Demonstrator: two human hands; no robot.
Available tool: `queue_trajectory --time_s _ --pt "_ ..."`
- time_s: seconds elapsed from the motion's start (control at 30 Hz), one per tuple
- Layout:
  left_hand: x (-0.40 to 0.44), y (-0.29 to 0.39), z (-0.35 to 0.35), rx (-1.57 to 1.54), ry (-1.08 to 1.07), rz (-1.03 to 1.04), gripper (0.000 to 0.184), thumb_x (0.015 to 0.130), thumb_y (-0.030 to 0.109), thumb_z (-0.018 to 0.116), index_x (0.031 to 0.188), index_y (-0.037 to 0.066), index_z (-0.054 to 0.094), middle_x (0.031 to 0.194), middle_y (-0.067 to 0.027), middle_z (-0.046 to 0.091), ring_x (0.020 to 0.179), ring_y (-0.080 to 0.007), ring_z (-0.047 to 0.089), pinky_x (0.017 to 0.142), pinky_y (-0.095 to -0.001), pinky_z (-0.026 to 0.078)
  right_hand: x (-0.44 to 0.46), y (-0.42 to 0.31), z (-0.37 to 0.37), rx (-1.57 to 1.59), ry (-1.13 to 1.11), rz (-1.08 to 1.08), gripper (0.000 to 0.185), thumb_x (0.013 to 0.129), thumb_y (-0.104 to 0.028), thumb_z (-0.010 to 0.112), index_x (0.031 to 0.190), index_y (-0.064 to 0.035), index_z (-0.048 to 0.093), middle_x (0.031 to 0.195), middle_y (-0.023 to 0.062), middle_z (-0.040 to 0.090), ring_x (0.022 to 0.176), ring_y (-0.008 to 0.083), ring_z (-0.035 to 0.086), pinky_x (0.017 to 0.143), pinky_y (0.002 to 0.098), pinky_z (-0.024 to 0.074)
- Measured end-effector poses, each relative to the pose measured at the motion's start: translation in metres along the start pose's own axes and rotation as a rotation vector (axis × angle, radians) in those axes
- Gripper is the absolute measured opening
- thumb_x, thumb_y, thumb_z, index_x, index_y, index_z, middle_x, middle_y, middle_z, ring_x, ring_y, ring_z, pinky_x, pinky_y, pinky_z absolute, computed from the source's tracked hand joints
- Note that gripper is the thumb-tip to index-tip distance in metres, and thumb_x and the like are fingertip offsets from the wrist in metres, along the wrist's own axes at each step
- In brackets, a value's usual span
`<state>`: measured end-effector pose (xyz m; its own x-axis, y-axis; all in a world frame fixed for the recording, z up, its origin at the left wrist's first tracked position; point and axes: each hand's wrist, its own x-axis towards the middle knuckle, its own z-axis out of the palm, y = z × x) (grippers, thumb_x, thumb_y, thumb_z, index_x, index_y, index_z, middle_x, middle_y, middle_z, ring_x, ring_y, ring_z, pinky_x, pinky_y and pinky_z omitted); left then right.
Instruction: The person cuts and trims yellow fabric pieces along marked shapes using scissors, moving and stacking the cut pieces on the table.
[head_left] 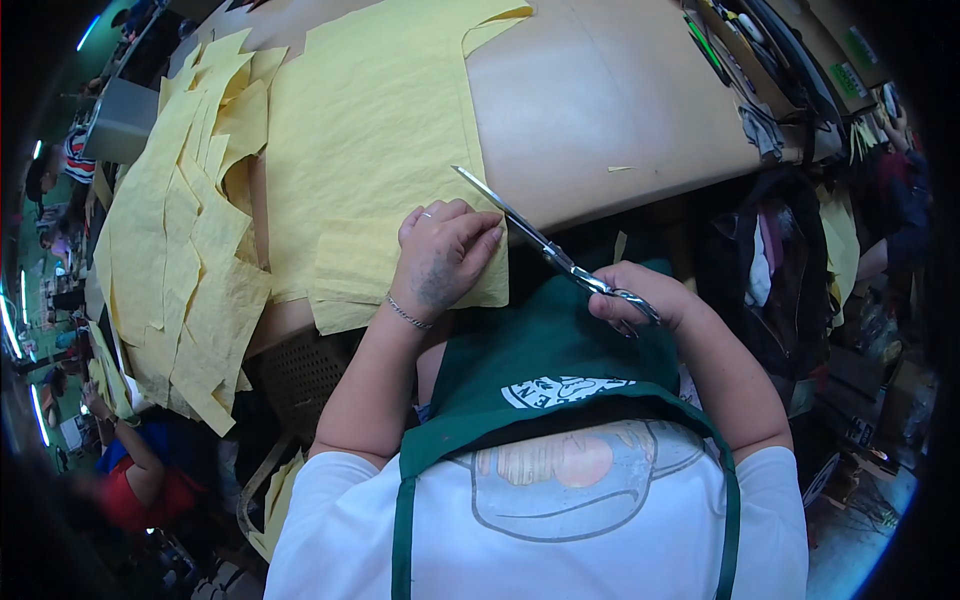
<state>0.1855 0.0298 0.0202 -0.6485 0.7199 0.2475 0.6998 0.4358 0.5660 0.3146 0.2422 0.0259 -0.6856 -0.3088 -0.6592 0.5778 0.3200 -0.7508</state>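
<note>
My right hand (pixel 640 295) is wrapped round the handles of a pair of metal scissors (pixel 530 235). Their long blades look nearly together and point up and left, over the edge of a large yellow sheet (pixel 370 120). Close to the blades, my left hand (pixel 450 250) pinches the sheet near its right edge, thumb against the fingers. The near end of the sheet is folded into a flap (pixel 355 265) beneath that hand and wrist. Whether the sheet is paper or cloth I cannot tell.
Several cut yellow pieces (pixel 180 230) lie overlapping at the left, hanging past the edge of the table (pixel 580 100). A small yellow scrap (pixel 621 169) lies on the right. Pens and a box (pixel 750 60) stand at the back right. A person in red (pixel 150 480) is at lower left.
</note>
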Motion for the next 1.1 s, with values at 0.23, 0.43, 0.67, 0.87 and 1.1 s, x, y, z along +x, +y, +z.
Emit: queue_trajectory --time_s 0.23,0.43,0.67,0.87,1.1 --pt "0.001 -0.003 -0.002 -0.111 -0.026 0.0 0.007 0.073 0.009 0.06 0.078 0.004 0.061 0.067 -0.0079 0.053 0.066 -0.0237 0.051 0.063 -0.0318 0.04 -0.003 0.0 0.004 -0.017 0.097 0.019 0.06 0.065 -0.063 0.059 0.074 -0.0035 0.053 0.053 0.0018 0.048 0.046 0.0102 0.049 0.044 0.0233 0.0401" --pt "0.006 0.003 0.001 -0.23 -0.041 -0.026 0.007 0.078 0.008 0.055 0.08 0.002 0.056 0.076 -0.01 0.052 0.073 -0.0242 0.05 0.066 -0.0309 0.04 -0.013 0.006 0.012 0.088 0.182 0.039 0.055 0.062 -0.057 0.066 0.065 -0.0047 0.05 0.05 0.0007 0.046 0.044 0.0097 0.046 0.042 0.0235 0.037" --pt "0.014 0.011 0.012 -0.361 -0.092 -0.042 0.006 0.08 0.005 0.05 0.083 0.0 0.05 0.082 -0.0116 0.051 0.079 -0.0238 0.051 0.073 -0.0299 0.04 -0.023 0.028 0.023 0.117 0.32 0.03 0.059 0.058 -0.061 0.065 0.055 -0.0054 0.047 0.045 0.0006 0.044 0.043 0.0092 0.045 0.041 0.0242 0.0356" --pt "0.021 0.018 0.022 -0.462 -0.094 -0.027 0.006 0.083 0.004 0.046 0.088 0.0 0.048 0.089 -0.0117 0.051 0.092 -0.0239 0.052 0.081 -0.0299 0.039 -0.03 0.034 0.028 0.129 0.414 0.045 0.059 0.056 -0.06 0.066 0.054 -0.0047 0.047 0.045 0.0017 0.046 0.042 0.0099 0.047 0.04 0.0248 0.0365" --pt "0.031 0.03 0.032 -0.548 -0.11 -0.043 0.008 0.086 0.006 0.042 0.09 0.0 0.046 0.091 -0.0112 0.05 0.103 -0.0252 0.049 0.084 -0.0306 0.037 -0.033 0.041 0.037 0.136 0.509 0.056 0.054 0.06 -0.055 0.067 0.054 -0.0045 0.047 0.044 0.0019 0.045 0.041 0.0098 0.047 0.04 0.0241 0.0372"
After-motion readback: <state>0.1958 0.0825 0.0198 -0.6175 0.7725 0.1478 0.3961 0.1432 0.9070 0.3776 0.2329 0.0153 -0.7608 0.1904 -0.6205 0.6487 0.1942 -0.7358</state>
